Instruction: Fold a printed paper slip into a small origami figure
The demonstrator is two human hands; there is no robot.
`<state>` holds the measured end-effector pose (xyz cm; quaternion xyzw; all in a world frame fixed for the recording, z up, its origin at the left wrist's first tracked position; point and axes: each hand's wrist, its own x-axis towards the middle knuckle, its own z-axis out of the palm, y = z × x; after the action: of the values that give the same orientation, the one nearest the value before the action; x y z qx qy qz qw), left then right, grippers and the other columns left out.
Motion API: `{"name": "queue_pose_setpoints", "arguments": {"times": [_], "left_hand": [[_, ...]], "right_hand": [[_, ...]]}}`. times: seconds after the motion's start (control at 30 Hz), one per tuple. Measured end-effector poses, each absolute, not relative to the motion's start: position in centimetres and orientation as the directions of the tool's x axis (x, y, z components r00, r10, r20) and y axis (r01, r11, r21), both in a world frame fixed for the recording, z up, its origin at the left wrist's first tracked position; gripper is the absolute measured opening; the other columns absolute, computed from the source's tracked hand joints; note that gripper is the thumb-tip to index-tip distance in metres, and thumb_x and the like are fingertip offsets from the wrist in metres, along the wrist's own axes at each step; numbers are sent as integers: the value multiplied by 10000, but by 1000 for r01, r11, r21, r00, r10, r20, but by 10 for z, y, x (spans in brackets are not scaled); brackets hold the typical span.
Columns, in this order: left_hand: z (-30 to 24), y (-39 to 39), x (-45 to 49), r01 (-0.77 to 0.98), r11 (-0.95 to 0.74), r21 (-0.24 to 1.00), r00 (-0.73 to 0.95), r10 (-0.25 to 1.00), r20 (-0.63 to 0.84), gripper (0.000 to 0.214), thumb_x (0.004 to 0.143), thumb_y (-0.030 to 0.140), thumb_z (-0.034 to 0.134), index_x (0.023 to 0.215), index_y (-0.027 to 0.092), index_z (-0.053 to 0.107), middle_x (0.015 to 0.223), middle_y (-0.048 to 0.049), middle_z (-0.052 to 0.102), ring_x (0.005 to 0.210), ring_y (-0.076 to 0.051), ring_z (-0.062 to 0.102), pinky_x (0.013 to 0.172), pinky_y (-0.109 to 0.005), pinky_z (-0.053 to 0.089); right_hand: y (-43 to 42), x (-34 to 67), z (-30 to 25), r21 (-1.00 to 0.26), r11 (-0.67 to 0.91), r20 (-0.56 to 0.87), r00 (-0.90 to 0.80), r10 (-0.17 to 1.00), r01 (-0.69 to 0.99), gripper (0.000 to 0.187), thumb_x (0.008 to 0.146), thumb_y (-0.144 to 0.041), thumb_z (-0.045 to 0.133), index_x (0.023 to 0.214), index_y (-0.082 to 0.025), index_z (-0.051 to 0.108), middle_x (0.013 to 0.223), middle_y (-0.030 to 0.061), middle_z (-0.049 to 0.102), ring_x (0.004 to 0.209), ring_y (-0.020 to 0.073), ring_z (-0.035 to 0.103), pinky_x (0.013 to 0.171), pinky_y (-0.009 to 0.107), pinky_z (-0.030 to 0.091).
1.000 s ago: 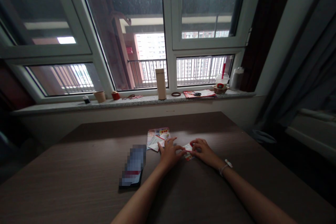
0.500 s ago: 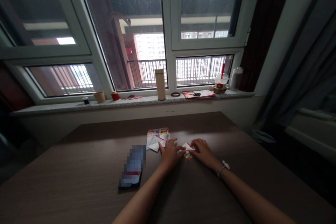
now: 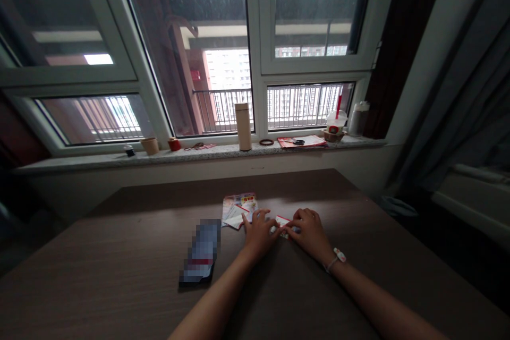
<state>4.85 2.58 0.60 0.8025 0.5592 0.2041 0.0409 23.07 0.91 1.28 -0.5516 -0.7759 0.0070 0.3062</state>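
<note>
A small folded piece of paper (image 3: pixel 282 220), white with red edges, lies on the table between my two hands. My left hand (image 3: pixel 260 234) has its thumb and forefinger closed on the left side of this paper, while its outer fingers spread toward other sheets. From the right, my right hand (image 3: pixel 309 232) pinches the same paper, its fingertips close to the left thumb. Part of the paper is hidden under the fingers. Just left of my left hand, a white folded paper (image 3: pixel 236 217) rests on a colourful printed leaflet (image 3: pixel 249 201).
A phone (image 3: pixel 202 247) with a blurred screen lies left of my left forearm on the brown table (image 3: pixel 119 255). Along the windowsill stand a beige thermos (image 3: pixel 243 127), a paper cup (image 3: pixel 150 146), a drink cup with a red straw (image 3: pixel 336 121), and scissors (image 3: pixel 298 142) on red-edged papers.
My right hand has turned slightly and its fingertips have come closer to my left thumb. Less of the small paper shows below the fingers. The phone and leaflet stay in place.
</note>
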Motion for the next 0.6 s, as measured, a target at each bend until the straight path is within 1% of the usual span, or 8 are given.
{"name": "queue_pose_setpoints", "arguments": {"times": [0.13, 0.33, 0.43, 0.53, 0.6], "left_hand": [[6, 26, 47, 874, -369, 315, 289, 917, 275, 221, 854, 490, 579, 948, 332, 702, 1354, -25, 501, 1311, -287, 334, 1047, -735, 31], [4, 28, 45, 856, -376, 354, 294, 919, 264, 172, 854, 448, 594, 916, 348, 718, 1350, -7, 495, 1308, -294, 339, 1035, -749, 46], [4, 28, 45, 847, -394, 356, 310, 911, 271, 143, 847, 426, 610, 867, 342, 725, 1345, -2, 501, 1309, -303, 338, 1030, -756, 42], [5, 29, 45, 836, -411, 364, 335, 907, 255, 110, 830, 408, 635, 856, 355, 728, 1344, 7, 505, 1314, -308, 329, 1032, -753, 43], [5, 29, 44, 834, -407, 372, 338, 911, 238, 103, 818, 405, 648, 873, 369, 728, 1347, 10, 504, 1319, -308, 320, 1036, -747, 46]], "right_hand": [[7, 231, 13, -344, 396, 435, -229, 871, 851, 204, 849, -426, 584, 887, -311, 748, 890, 35, 637, 932, 211, 526, 976, 429, 303], [10, 236, 10, -352, 408, 403, -257, 878, 843, 218, 855, -434, 561, 949, -327, 726, 1025, 17, 658, 1021, 210, 533, 1060, 485, 211], [15, 241, 7, -379, 404, 358, -271, 893, 833, 257, 883, -425, 510, 1043, -343, 694, 1115, 17, 654, 1069, 222, 522, 1079, 531, 170], [21, 246, 2, -419, 406, 308, -293, 905, 812, 304, 924, -406, 437, 1149, -383, 639, 1191, 3, 642, 1132, 235, 488, 1069, 545, 195], [25, 249, -2, -438, 421, 293, -317, 902, 794, 327, 936, -412, 411, 1199, -399, 606, 1242, -4, 623, 1170, 240, 458, 1064, 530, 223]]}}
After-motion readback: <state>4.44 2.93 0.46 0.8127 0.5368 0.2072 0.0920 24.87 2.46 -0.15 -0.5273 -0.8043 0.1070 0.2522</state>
